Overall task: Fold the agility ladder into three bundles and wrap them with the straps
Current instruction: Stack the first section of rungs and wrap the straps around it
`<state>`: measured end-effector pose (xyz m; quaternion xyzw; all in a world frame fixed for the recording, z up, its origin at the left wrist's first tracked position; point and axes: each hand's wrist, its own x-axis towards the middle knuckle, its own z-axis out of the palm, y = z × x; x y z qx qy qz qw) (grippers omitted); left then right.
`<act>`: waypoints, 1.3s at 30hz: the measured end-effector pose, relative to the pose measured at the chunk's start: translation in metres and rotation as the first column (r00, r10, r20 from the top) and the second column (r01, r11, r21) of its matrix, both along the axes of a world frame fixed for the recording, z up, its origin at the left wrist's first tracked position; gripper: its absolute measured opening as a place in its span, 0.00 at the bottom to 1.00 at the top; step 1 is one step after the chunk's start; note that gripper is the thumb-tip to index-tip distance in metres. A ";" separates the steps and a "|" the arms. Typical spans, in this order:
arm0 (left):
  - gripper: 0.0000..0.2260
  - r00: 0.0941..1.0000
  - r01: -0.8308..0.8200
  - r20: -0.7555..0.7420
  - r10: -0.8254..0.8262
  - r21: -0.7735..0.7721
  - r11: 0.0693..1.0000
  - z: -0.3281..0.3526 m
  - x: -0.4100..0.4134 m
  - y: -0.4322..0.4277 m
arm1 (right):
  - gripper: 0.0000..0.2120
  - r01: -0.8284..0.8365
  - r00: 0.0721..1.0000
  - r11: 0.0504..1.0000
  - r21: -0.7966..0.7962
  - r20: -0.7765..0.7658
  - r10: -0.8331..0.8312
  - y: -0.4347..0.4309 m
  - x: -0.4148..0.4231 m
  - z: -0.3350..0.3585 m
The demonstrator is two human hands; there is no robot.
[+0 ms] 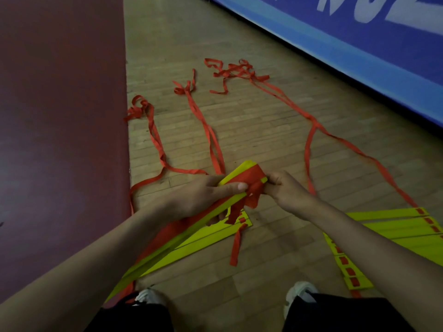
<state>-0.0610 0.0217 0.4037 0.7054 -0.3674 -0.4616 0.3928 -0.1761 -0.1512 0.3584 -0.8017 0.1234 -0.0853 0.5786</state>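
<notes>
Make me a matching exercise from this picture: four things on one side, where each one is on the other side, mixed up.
1 held bundle
2 loose straps
3 flat rungs
4 red mat

A flat on the wooden floor, at the right
B along the left edge
C gripped by the left hand, right hand pinching its wrapped strap
D trailing away ahead of the person

Pairs: 1-C, 2-D, 3-A, 4-B
</notes>
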 end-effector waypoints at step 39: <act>0.12 0.988 -0.133 -0.084 0.127 -0.069 0.989 0.005 0.009 0.000 | 0.09 -0.025 0.988 0.981 0.193 -0.147 0.054 0.030 0.009 -0.002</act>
